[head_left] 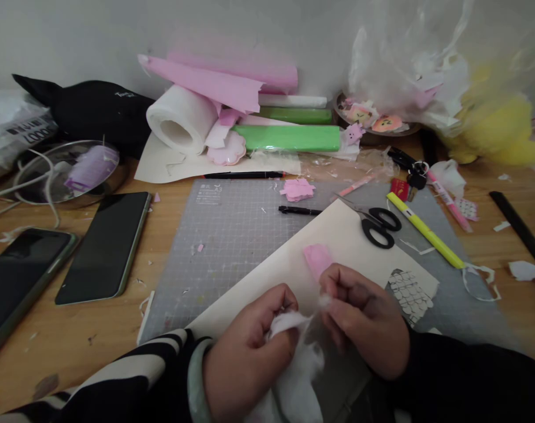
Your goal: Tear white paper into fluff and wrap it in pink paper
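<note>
My left hand (250, 346) is closed on a tuft of white fluffy stuffing (294, 352) that hangs down toward my lap. My right hand (362, 323) is curled, its fingers pinching a small pink felt piece (318, 258) that sticks up above them. Both hands meet over a cream sheet of paper (338, 241) that lies slanted across a grey cutting mat (232, 235).
Two phones (106, 247) (16, 282) lie at left. Black scissors (377, 223), a yellow highlighter (426, 232), a pink pen (448, 202), a black pen (300, 210) and a pink cutout (297, 189) sit behind. Paper rolls (232, 88), a green roll (289, 138) and plastic bags (417, 70) line the wall.
</note>
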Available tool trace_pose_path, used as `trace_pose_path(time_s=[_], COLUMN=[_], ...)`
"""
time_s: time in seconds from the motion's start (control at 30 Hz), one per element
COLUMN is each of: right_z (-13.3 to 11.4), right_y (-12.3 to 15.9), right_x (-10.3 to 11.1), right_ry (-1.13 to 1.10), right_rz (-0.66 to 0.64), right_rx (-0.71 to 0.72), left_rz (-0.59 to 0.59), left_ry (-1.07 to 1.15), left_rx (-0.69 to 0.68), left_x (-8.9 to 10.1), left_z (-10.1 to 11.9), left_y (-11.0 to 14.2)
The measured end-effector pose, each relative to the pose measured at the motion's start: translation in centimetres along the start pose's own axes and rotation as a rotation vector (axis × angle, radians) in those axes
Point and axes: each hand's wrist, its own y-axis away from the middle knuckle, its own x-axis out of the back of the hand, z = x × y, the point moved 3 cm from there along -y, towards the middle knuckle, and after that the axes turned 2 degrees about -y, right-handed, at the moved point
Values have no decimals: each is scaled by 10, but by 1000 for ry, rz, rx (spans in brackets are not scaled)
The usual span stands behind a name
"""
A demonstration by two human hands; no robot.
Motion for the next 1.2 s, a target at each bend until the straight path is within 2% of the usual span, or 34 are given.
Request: trace_pose_path(time_s=[0.17,0.3,0.43,0.6,0.73,0.87,1.03,1.2], right_z=[0,-1,-3,-3,-3,-3,-3,-5], right_y=[-2,-2,-1,-2,-1,-3,-2,-1], right_x=[-3,1,-3,-1,-3,2,-3,-2], right_ry=[38,-19,45,13,42,-16,86,88], right_rz=[-111,19,-70,16,-91,28,-91,3], right_rx=[14,-25,16,-19,12,-1,28,-20], left_rz=[-26,-3,0,10,-12,-1,-4,3], left_ry=[17,1,4,-18,-2,1,-7,-26], left_rx=[-16,0,-24,5,-29,3,-16,-1], left_x=[-1,1,1,0,0,0,-1,0], left_z=[-2,-2,0,-1,-1,0,2,-1], left_y=[-2,-1,0,-1,0,0,-1,0])
